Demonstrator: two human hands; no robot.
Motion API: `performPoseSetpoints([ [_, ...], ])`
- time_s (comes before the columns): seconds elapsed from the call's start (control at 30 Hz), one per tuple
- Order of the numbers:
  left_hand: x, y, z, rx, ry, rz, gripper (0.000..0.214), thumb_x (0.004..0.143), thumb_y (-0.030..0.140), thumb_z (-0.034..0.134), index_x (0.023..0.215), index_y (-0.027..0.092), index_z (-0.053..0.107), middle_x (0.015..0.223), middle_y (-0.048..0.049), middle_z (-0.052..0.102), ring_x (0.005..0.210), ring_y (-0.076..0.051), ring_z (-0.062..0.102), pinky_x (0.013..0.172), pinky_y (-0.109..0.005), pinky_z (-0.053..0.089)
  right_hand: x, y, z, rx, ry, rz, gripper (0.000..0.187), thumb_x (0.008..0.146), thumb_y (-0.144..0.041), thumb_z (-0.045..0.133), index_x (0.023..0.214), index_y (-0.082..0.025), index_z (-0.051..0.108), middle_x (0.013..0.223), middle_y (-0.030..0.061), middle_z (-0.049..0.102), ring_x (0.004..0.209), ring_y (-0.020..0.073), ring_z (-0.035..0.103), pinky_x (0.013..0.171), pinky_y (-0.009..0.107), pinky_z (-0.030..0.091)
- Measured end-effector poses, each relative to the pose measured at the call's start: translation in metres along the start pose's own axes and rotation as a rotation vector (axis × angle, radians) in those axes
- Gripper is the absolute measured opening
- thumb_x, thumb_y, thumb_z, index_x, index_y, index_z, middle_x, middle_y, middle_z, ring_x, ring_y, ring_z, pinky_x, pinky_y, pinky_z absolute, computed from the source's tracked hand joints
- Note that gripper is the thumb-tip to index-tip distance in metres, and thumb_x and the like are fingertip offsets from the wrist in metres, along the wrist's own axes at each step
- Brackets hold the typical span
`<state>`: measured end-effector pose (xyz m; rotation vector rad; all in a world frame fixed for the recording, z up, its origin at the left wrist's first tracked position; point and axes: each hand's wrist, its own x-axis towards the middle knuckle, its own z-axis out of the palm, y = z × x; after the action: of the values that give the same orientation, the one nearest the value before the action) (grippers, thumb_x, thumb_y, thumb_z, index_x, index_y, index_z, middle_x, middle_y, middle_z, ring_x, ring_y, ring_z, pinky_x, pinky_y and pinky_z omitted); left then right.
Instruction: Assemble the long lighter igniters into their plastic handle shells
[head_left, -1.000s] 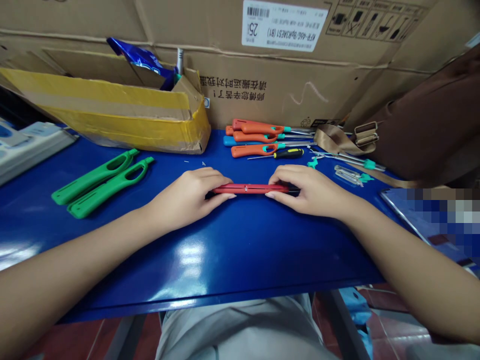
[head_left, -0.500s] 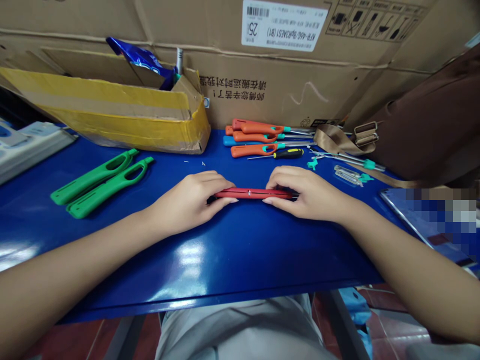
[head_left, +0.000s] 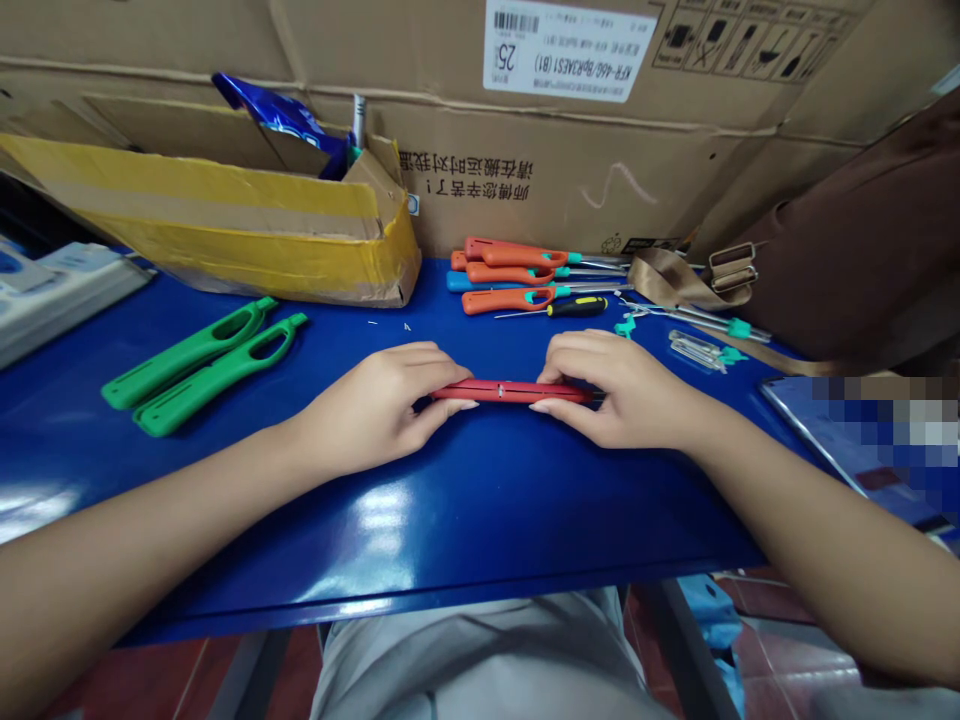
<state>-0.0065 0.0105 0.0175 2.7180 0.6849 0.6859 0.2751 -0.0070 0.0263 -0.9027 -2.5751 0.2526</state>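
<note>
Work in hand, apparently unfinished

A red handle [head_left: 500,391] is held lengthwise above or on the blue table [head_left: 465,520], one end pinched between thumb and fingers of the left hand [head_left: 390,400], the other likewise by the right hand [head_left: 615,390]. Along it a dark seam is seen; closure is judged incomplete. Metal rods are borne by the orange lighters [head_left: 491,302] behind, apparently assembled; none is seen on the two green handles [head_left: 180,400], where fitting seemingly remains to be done.

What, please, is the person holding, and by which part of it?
A long red piece, gripped near its left end by the left hand and near its right end by the right hand.
</note>
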Motion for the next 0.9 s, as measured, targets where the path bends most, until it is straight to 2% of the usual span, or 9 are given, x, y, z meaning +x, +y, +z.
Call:
performPoseSetpoints([
  [0.1,0.000,-0.001,0.002,0.003,0.007,-0.005,0.021,0.101,0.028,0.057,0.105,0.014,0.072,0.093,-0.0075,0.074,0.086,-0.020,0.068,0.082,-0.031,0.053,0.001,0.000,0.001,-0.042,-0.025,0.026,0.017,0.094,-0.034,0.065,0.089,-0.018,0.061,0.085,0.0042,0.065,0.077,0.0189,0.056,0.074,0.033,0.041],
  [0.23,-0.001,-0.001,0.006,0.020,0.053,-0.003,0.020,0.101,0.028,0.058,0.105,0.012,0.071,0.093,-0.0074,0.075,0.085,-0.020,0.067,0.080,-0.032,0.053,0.002,-0.002,0.006,-0.085,0.018,0.025,0.023,0.095,-0.037,0.065,0.110,-0.019,0.065,0.107,0.0084,0.070,0.097,0.0230,0.064,0.083,0.035,0.045],
  [0.3,-0.001,0.002,0.009,0.031,0.062,0.010,0.020,0.102,0.027,0.057,0.107,0.013,0.070,0.094,-0.0075,0.075,0.086,-0.020,0.067,0.081,-0.032,0.054,0.003,-0.006,0.010,-0.090,0.040,0.011,0.025,0.097,-0.038,0.064,0.114,-0.020,0.066,0.112,0.0083,0.071,0.100,0.0228,0.065,0.084,0.035,0.045],
  [0.4,-0.002,0.007,0.012,0.060,0.069,0.032,0.020,0.102,0.026,0.056,0.109,0.012,0.069,0.095,-0.0086,0.075,0.086,-0.021,0.066,0.081,-0.033,0.054,0.003,-0.012,0.015,-0.125,0.069,-0.028,0.020,0.100,-0.036,0.059,0.105,-0.019,0.069,0.103,0.0065,0.073,0.091,0.0203,0.066,0.079,0.034,0.044],
  [0.6,-0.003,0.010,0.013,0.103,0.080,0.067,0.021,0.103,0.025,0.053,0.108,0.013,0.069,0.093,-0.0097,0.073,0.084,-0.020,0.065,0.079,-0.034,0.055,0.002,-0.020,0.019,-0.247,0.110,-0.072,0.027,0.104,-0.036,0.052,0.093,-0.018,0.069,0.089,0.0055,0.072,0.078,0.0172,0.064,0.068,0.032,0.040],
  [0.77,-0.003,0.009,0.012,0.117,0.099,0.099,0.020,0.102,0.023,0.056,0.107,0.010,0.070,0.092,-0.0106,0.072,0.083,-0.021,0.064,0.077,-0.034,0.055,0.001,-0.020,0.018,-0.266,0.113,-0.052,0.026,0.103,-0.038,0.054,0.096,-0.019,0.070,0.089,0.0040,0.073,0.074,0.0161,0.064,0.067,0.031,0.040],
  [0.9,-0.004,0.007,0.009,0.141,0.128,0.110,0.020,0.101,0.023,0.057,0.110,0.010,0.069,0.095,-0.0110,0.073,0.084,-0.021,0.065,0.078,-0.034,0.056,0.002,-0.017,0.008,-0.222,0.110,-0.035,0.023,0.099,-0.041,0.061,0.100,-0.020,0.070,0.098,0.0058,0.074,0.085,0.0194,0.065,0.074,0.032,0.044],
])
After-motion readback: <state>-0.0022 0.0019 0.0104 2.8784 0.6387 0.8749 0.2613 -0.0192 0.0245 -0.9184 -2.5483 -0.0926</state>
